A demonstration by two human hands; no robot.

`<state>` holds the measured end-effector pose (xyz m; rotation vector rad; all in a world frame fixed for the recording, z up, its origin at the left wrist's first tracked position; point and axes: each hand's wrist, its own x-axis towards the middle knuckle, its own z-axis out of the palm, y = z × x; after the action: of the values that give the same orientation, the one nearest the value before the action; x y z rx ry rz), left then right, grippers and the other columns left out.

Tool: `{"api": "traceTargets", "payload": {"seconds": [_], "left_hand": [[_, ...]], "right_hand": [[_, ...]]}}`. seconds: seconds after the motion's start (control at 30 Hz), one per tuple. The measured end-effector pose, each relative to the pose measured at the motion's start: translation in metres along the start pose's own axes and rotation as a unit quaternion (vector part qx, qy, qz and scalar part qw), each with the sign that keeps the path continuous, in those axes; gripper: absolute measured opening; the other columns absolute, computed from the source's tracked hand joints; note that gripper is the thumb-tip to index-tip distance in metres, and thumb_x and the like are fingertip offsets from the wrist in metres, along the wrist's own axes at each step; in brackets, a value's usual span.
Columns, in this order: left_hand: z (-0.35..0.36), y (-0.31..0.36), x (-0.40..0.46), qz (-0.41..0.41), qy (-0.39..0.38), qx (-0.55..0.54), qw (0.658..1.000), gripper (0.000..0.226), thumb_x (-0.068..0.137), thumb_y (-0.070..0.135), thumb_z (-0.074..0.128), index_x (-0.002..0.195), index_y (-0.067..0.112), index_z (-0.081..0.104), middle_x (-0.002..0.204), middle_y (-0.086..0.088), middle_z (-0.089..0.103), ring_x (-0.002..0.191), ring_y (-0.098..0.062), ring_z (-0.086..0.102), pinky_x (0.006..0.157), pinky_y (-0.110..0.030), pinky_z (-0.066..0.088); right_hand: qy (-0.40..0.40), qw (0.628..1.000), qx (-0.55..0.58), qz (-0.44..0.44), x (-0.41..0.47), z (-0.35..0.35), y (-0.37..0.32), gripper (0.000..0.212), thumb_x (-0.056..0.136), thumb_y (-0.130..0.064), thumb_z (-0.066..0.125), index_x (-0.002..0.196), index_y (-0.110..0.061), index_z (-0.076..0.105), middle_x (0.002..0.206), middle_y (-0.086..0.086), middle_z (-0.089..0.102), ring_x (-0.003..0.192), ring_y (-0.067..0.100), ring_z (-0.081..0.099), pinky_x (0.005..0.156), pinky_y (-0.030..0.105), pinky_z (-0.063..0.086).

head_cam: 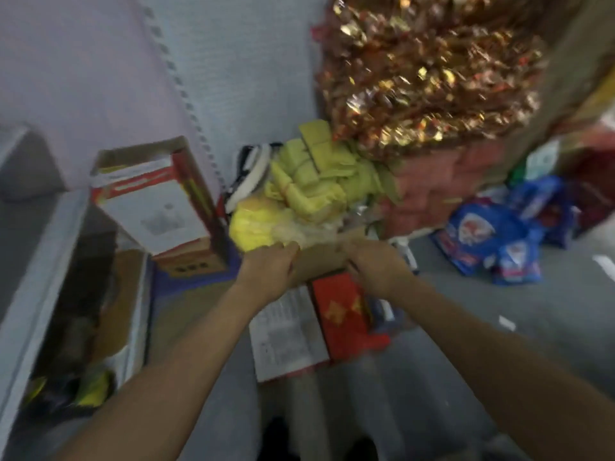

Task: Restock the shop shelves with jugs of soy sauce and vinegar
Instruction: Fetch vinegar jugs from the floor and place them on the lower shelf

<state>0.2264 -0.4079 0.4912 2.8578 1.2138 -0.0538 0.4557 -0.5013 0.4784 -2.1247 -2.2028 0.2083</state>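
1. You are at the unpacking step, by my reading: both your hands are on a cardboard carton (319, 261) at the centre of the view, and no jug of soy sauce or vinegar can be made out anywhere, so the task's own goods are presumably inside it or out of sight
2. Your left hand (271, 271) curls over the carton's top edge at its 9 o'clock side; your right hand (372, 267) grips the edge at 3 o'clock, though blur hides the fingertips
3. The next move likely calls for a firm two-handed pull or lift, then a look inside; the flap is plain brown board, matte and stiff
4. Below the carton, at 6 o'clock, its red printed panel (342, 314) and a white text panel (286, 331) look glossy and flat
5. At 12 o'clock sit yellow paper bundles (309, 181), blocky and soft-edged; at 1 o'clock a mass of gold foil decorations (426, 71), crinkled and shiny
6. At 10 o'clock stands an open red-and-white box (156, 201); at 3 o'clock, blue plastic bags (492, 237) lie slumped on the grey floor (499, 344)
7. The white shelf edge (43, 281) runs at 8 o'clock
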Motion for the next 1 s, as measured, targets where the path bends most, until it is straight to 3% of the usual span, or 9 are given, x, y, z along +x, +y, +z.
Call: {"api": "traceTargets", "payload": {"seconds": [0.07,0.13,0.27,0.37,0.47,0.6,0.73,0.87,1.0], "left_hand": [[0.026,0.023,0.036,0.042,-0.044,-0.022,0.998,0.039,0.098,0.030,0.053,0.135,0.018,0.053,0.111,-0.009,0.067,0.092,-0.031,0.067,0.067,-0.039,0.055],[0.058,0.041,0.071,0.083,-0.079,-0.054,0.992,0.038,0.098,0.028,0.053,0.134,0.016,0.056,0.118,-0.009,0.066,0.099,-0.030,0.066,0.072,-0.040,0.054],[0.130,0.063,0.132,0.171,-0.142,-0.091,0.971,0.035,0.093,0.032,0.050,0.124,0.018,0.058,0.100,-0.005,0.067,0.090,-0.030,0.065,0.077,-0.038,0.053],[0.193,0.071,0.164,0.177,-0.214,-0.134,0.951,0.058,0.097,0.030,0.059,0.151,0.014,0.043,0.133,-0.013,0.062,0.119,-0.032,0.061,0.099,-0.041,0.048],[0.265,0.071,0.201,0.198,-0.273,-0.135,0.931,0.075,0.095,0.027,0.061,0.161,0.018,0.026,0.146,-0.013,0.051,0.129,-0.032,0.056,0.106,-0.043,0.044],[0.347,0.073,0.264,0.232,-0.272,-0.176,0.917,0.076,0.095,0.021,0.062,0.161,0.019,0.024,0.156,-0.009,0.043,0.140,-0.029,0.047,0.112,-0.040,0.039],[0.445,0.072,0.331,0.249,-0.284,-0.196,0.905,0.089,0.088,0.016,0.070,0.162,0.023,0.021,0.160,-0.007,0.037,0.145,-0.027,0.041,0.113,-0.040,0.041],[0.531,0.088,0.381,0.314,-0.324,-0.153,0.879,0.109,0.075,0.018,0.083,0.163,0.024,0.019,0.158,-0.009,0.039,0.140,-0.034,0.045,0.107,-0.044,0.044],[0.597,0.108,0.396,0.371,-0.358,-0.220,0.828,0.123,0.056,0.037,0.093,0.159,0.030,0.025,0.154,-0.002,0.045,0.138,-0.028,0.051,0.105,-0.050,0.048]], "right_hand": [[-0.027,0.996,0.051,0.075,-0.016,0.019,0.038,0.021,0.103,-0.017,0.047,0.122,-0.018,0.055,0.101,0.010,0.067,0.086,0.033,0.066,0.070,0.047,0.056],[-0.039,0.982,0.105,0.154,-0.032,0.043,0.071,0.021,0.103,-0.020,0.048,0.122,-0.018,0.057,0.115,0.010,0.066,0.098,0.034,0.065,0.077,0.047,0.055],[-0.022,0.951,0.134,0.279,-0.056,0.101,0.110,0.036,0.104,-0.030,0.051,0.139,-0.025,0.054,0.134,0.006,0.058,0.115,0.035,0.061,0.088,0.042,0.050],[-0.043,0.923,0.165,0.346,-0.056,0.149,0.124,0.049,0.102,-0.029,0.054,0.149,-0.025,0.043,0.142,0.009,0.051,0.115,0.039,0.061,0.083,0.044,0.051],[-0.061,0.897,0.187,0.395,-0.041,0.207,0.141,0.060,0.100,-0.034,0.057,0.152,-0.030,0.028,0.136,0.008,0.047,0.106,0.038,0.064,0.077,0.043,0.052],[-0.057,0.872,0.203,0.442,-0.014,0.300,0.161,0.070,0.094,-0.047,0.065,0.152,-0.029,0.031,0.137,0.003,0.042,0.105,0.030,0.063,0.074,0.039,0.054],[-0.052,0.832,0.269,0.483,-0.002,0.409,0.178,0.094,0.084,-0.050,0.078,0.158,-0.029,0.025,0.140,0.003,0.040,0.111,0.028,0.062,0.076,0.042,0.057],[-0.012,0.799,0.303,0.519,0.009,0.493,0.188,0.111,0.071,-0.047,0.090,0.158,-0.033,0.022,0.149,-0.001,0.036,0.118,0.029,0.061,0.084,0.048,0.059],[0.080,0.777,0.343,0.523,-0.005,0.541,0.186,0.110,0.068,-0.042,0.094,0.156,-0.026,0.030,0.143,-0.005,0.045,0.121,0.021,0.057,0.092,0.046,0.056]]}}
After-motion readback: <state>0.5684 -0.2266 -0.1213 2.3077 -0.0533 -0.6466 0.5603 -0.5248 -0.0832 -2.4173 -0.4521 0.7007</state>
